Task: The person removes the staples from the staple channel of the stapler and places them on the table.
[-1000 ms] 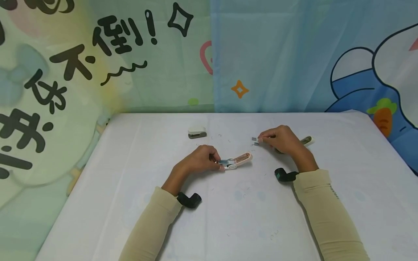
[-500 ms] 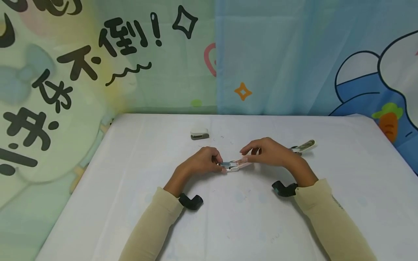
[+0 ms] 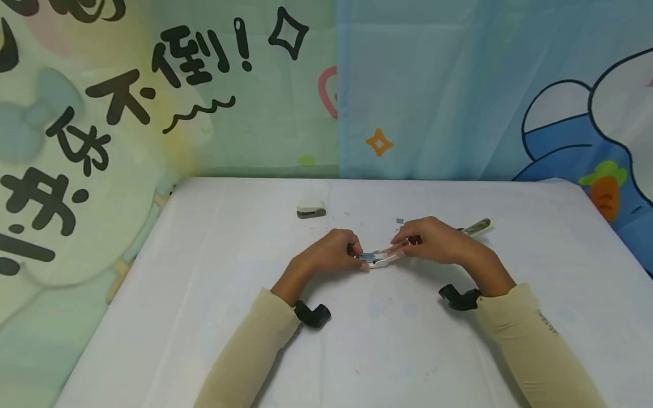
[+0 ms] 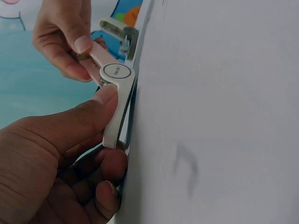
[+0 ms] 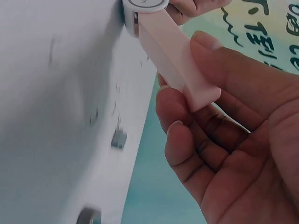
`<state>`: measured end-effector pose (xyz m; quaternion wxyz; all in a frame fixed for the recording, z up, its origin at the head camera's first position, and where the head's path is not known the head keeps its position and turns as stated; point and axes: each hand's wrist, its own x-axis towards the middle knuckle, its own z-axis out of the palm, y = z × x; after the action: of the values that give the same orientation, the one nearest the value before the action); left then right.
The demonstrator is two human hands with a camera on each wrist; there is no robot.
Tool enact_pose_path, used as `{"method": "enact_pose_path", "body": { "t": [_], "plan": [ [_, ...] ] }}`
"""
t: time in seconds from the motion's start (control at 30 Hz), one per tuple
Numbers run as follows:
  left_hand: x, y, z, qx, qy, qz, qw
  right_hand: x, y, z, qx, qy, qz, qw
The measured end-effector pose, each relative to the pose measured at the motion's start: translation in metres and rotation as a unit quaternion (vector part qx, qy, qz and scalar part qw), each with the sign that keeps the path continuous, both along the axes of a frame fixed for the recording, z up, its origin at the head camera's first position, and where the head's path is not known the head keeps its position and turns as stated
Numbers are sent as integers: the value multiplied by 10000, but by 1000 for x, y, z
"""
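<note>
A small pink and white stapler (image 3: 382,258) lies swung open on the white table (image 3: 204,272). My left hand (image 3: 353,253) grips its white base end, with the thumb (image 4: 96,109) pressed on the base (image 4: 117,100) by the round hinge. My right hand (image 3: 408,241) pinches the free end of the pink top arm (image 5: 175,53) between thumb and fingers and holds it slightly off the table. A short block of staples (image 3: 399,220) lies just behind the right hand, also seen as a grey staple block (image 5: 119,138) on the cloth.
A second small stapler (image 3: 311,209), closed, sits behind the left hand. Another opened stapler (image 3: 476,226) lies beyond the right hand. Several loose bent staples are scattered over the cloth. Printed curtains (image 3: 408,85) hang close behind and to the left.
My right hand left the staple blocks on the right, came left to the stapler and now pinches its pink arm. The left hand kept its grip on the base.
</note>
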<state>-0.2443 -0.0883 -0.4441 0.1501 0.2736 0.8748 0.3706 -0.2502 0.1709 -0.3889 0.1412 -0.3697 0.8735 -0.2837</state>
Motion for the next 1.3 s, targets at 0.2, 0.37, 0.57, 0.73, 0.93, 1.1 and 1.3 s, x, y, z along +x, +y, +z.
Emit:
{"method": "enact_pose_path", "body": {
  "t": [0.2, 0.37, 0.57, 0.73, 0.93, 1.1, 1.3],
  "plan": [
    [-3, 27, 6, -190, 132, -334, 9992, 6, 23, 6, 236, -94, -297, 9992],
    [-5, 45, 12, -354, 241, -591, 9973, 10, 40, 9, 224, -61, -434, 9988],
    [-2, 63, 15, -397, 182, -652, 9969, 11, 56, 8, 285, -17, -439, 9986],
    [-4, 88, 10, -520, 367, -610, 9961, 12, 77, 8, 430, 47, -664, 9969],
    [-9, 120, 9, -728, 708, -547, 9933, 15, 103, 11, 757, 110, -1293, 9887],
    [-11, 135, 10, -947, 833, -465, 9909, 16, 115, 12, 866, 57, -1490, 9850],
    [-9, 148, 7, -1085, 966, -220, 9891, 15, 123, 6, 839, 156, -1639, 9828]
  ]
}}
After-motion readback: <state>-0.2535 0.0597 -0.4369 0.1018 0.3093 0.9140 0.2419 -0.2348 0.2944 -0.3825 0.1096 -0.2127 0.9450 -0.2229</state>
